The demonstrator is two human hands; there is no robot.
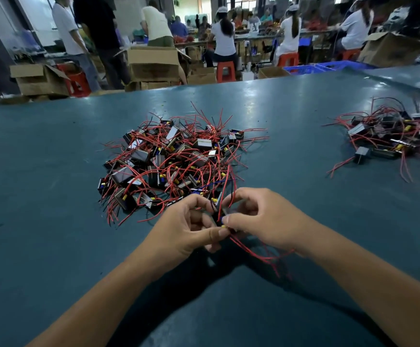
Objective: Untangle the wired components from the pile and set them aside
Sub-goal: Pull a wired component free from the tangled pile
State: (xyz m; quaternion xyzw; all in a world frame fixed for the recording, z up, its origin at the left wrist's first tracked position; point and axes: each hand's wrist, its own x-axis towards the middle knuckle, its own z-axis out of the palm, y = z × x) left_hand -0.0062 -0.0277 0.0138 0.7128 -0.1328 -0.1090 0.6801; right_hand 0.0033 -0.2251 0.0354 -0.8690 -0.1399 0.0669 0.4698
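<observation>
Head view: left hand (191, 226) and right hand (259, 219) together at the near edge of the big pile (173, 161), fingers of both curled and pinching one small dark wired component (220, 217), its red wires (259, 254) trailing toward the right wrist. Held just above the blue table (53, 171), apparently still being freed (some leads rise back toward the heap). Far right, well apart: a smaller set-aside pile (386, 136). Judged early to midway: some sorted, the larger tangled heap left.
</observation>
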